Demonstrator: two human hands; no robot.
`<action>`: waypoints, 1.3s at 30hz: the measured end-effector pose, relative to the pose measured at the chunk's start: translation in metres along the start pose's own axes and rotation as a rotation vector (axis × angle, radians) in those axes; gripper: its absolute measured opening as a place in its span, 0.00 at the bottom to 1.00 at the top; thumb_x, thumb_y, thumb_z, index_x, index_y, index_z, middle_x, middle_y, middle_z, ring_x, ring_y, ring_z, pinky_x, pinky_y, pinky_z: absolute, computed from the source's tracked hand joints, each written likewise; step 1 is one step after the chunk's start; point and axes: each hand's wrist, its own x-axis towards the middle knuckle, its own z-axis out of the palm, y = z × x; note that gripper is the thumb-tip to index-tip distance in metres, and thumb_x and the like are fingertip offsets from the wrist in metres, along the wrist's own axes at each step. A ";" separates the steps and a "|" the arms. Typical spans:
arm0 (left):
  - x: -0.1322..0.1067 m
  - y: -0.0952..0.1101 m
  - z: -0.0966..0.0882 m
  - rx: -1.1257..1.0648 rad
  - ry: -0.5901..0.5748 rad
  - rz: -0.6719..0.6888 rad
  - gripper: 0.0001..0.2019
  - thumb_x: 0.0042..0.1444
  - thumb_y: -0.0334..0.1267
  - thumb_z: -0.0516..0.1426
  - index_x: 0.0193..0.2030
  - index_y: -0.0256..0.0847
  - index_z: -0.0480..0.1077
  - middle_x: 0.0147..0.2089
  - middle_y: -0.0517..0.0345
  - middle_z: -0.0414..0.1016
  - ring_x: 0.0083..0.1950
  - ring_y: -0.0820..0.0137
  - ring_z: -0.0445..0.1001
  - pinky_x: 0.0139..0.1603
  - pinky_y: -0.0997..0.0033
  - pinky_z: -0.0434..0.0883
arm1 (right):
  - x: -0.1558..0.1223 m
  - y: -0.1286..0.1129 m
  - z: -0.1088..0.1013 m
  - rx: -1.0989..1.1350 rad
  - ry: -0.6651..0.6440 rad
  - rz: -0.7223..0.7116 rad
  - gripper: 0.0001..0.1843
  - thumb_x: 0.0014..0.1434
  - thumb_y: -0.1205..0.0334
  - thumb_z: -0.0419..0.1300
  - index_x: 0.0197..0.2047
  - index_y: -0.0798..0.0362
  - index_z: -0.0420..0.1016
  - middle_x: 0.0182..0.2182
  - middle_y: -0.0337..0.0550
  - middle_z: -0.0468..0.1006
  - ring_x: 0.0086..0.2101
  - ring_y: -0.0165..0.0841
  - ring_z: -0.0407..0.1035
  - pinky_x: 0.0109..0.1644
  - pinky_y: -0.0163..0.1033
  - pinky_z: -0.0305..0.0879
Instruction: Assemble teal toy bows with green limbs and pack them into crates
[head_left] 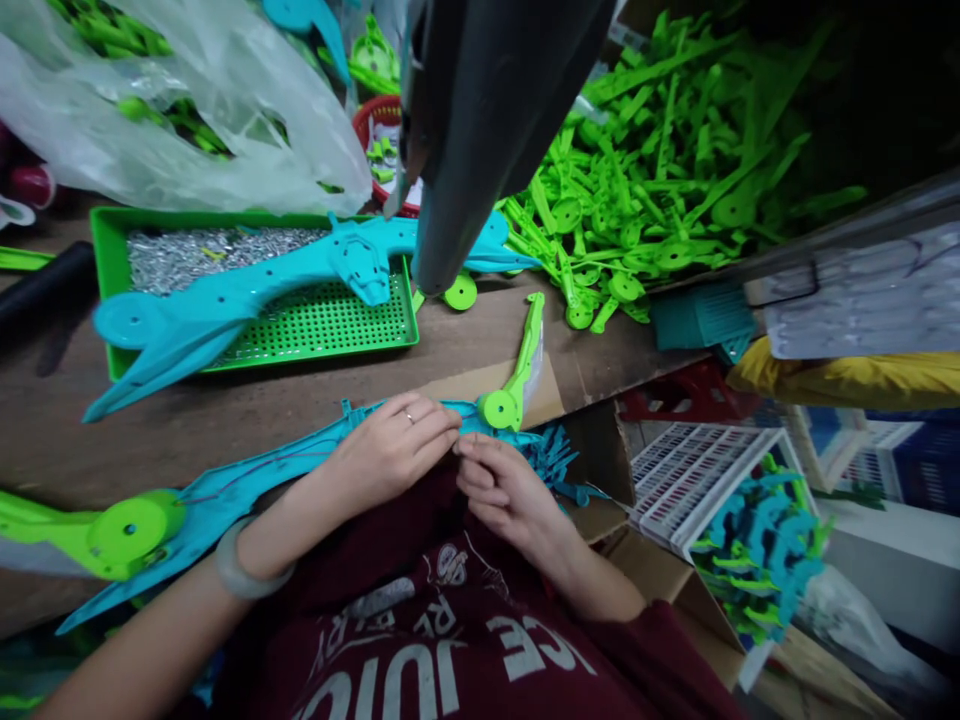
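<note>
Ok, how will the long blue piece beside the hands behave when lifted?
The blue piece is probably stiff, being moulded plastic with raised edges. Its open, shallow face suggests it's light for its length. The green arm at its left end juts outward, so it might unbalance the lift.

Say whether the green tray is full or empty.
Partly filled: the green tray holds small metal pieces at far left; its perforated floor shows at right.

Maroon shirt (465,640), white lettering (425,680), pale bangle (234,568), thin ring (409,414)
</note>
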 end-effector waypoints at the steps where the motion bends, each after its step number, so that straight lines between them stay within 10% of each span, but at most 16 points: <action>1: -0.001 0.000 0.000 0.002 0.004 -0.007 0.10 0.69 0.29 0.51 0.43 0.34 0.73 0.48 0.51 0.79 0.46 0.66 0.73 0.51 0.61 0.69 | -0.003 -0.002 0.000 0.001 -0.022 0.019 0.11 0.63 0.53 0.57 0.35 0.48 0.62 0.16 0.23 0.53 0.13 0.22 0.37 0.12 0.30 0.38; 7: -0.004 -0.001 0.002 -0.091 0.017 -0.069 0.08 0.69 0.32 0.52 0.44 0.32 0.72 0.48 0.49 0.78 0.46 0.64 0.72 0.49 0.60 0.69 | -0.002 0.008 -0.011 -1.152 0.459 -1.027 0.13 0.65 0.63 0.61 0.52 0.53 0.70 0.35 0.45 0.78 0.31 0.31 0.72 0.34 0.36 0.70; 10: -0.005 -0.001 0.003 -0.096 0.032 -0.076 0.07 0.68 0.31 0.53 0.44 0.33 0.72 0.47 0.50 0.78 0.45 0.64 0.72 0.49 0.60 0.68 | 0.008 0.013 -0.013 -1.599 0.485 -1.275 0.08 0.66 0.71 0.57 0.48 0.56 0.71 0.36 0.50 0.78 0.35 0.35 0.72 0.37 0.38 0.69; 14: -0.006 0.001 0.002 -0.070 0.038 -0.053 0.07 0.68 0.30 0.53 0.44 0.32 0.73 0.48 0.49 0.78 0.46 0.63 0.72 0.51 0.60 0.68 | 0.012 0.014 -0.008 -1.281 0.416 -1.011 0.07 0.68 0.68 0.52 0.38 0.53 0.69 0.27 0.41 0.72 0.28 0.30 0.67 0.30 0.35 0.63; 20: -0.006 0.004 0.001 -0.013 0.020 -0.010 0.07 0.67 0.28 0.53 0.45 0.32 0.73 0.48 0.48 0.78 0.46 0.63 0.73 0.51 0.60 0.68 | -0.003 -0.003 0.003 0.070 -0.055 0.063 0.16 0.62 0.51 0.61 0.34 0.49 0.59 0.18 0.23 0.52 0.14 0.20 0.36 0.13 0.28 0.37; 22: -0.006 0.004 0.001 -0.024 0.019 -0.023 0.08 0.68 0.28 0.52 0.45 0.32 0.73 0.48 0.48 0.78 0.46 0.63 0.73 0.50 0.60 0.68 | -0.008 -0.002 0.003 0.035 -0.042 0.029 0.14 0.62 0.50 0.61 0.38 0.50 0.63 0.17 0.23 0.54 0.13 0.20 0.37 0.12 0.28 0.39; 27: -0.007 0.002 0.000 -0.051 0.030 -0.059 0.09 0.68 0.29 0.52 0.45 0.32 0.73 0.46 0.49 0.78 0.46 0.64 0.73 0.51 0.60 0.68 | -0.004 0.015 -0.006 -1.053 0.450 -0.920 0.13 0.66 0.62 0.59 0.52 0.53 0.69 0.32 0.42 0.77 0.29 0.30 0.71 0.31 0.34 0.68; 30: -0.008 0.003 0.000 -0.042 0.034 -0.061 0.08 0.68 0.29 0.52 0.44 0.33 0.73 0.46 0.49 0.78 0.46 0.64 0.73 0.51 0.60 0.68 | 0.003 0.014 -0.013 -1.594 0.513 -1.228 0.11 0.66 0.70 0.57 0.51 0.55 0.71 0.38 0.50 0.79 0.36 0.35 0.74 0.36 0.37 0.69; 34: -0.009 0.004 0.001 -0.029 0.049 -0.049 0.07 0.67 0.29 0.53 0.44 0.32 0.73 0.47 0.49 0.78 0.45 0.64 0.73 0.51 0.60 0.68 | 0.007 0.012 -0.011 -1.555 0.414 -1.111 0.08 0.67 0.70 0.53 0.38 0.53 0.71 0.28 0.43 0.74 0.30 0.32 0.69 0.33 0.36 0.64; 39: -0.009 0.007 0.000 0.034 0.035 -0.001 0.08 0.67 0.28 0.53 0.45 0.31 0.74 0.47 0.47 0.79 0.44 0.63 0.73 0.49 0.59 0.68 | 0.002 0.006 0.005 -0.266 0.218 -0.322 0.10 0.65 0.56 0.58 0.34 0.50 0.64 0.19 0.28 0.60 0.17 0.22 0.50 0.19 0.29 0.50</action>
